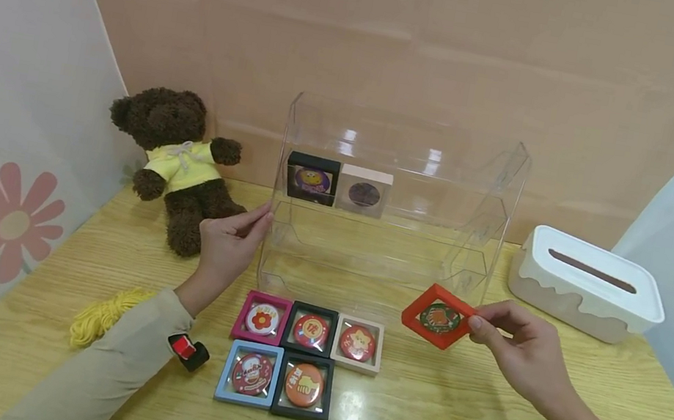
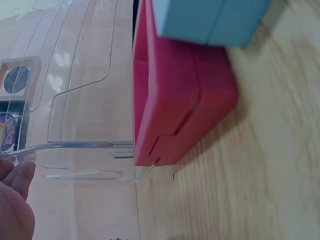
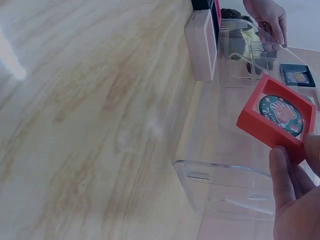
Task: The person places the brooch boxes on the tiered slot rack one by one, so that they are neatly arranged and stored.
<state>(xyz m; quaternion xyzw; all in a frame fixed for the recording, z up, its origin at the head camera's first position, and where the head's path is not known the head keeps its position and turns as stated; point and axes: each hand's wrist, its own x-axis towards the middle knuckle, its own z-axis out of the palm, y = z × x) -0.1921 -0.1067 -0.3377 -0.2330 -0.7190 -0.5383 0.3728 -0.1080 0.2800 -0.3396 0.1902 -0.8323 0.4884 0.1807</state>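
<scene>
My right hand [image 1: 521,348] pinches a red square frame [image 1: 417,311] by one corner, tilted like a diamond, in front of the clear tiered display rack [image 1: 384,248]. Inside that frame sits a green round badge [image 3: 281,116]. The fingertips of my left hand [image 1: 233,241] pinch the rack's left side edge. On an upper tier at the left stand a black frame [image 1: 309,196] with a purple badge and a pale frame [image 1: 385,177] beside it.
Before the rack lie framed badges: pink [image 1: 242,320], black [image 1: 333,313], cream [image 1: 377,354], blue [image 1: 224,381] and another black frame [image 1: 300,414]. A brown teddy bear [image 1: 192,171] and yellow cord [image 1: 105,316] are left; a white tissue box [image 1: 586,281] stands right.
</scene>
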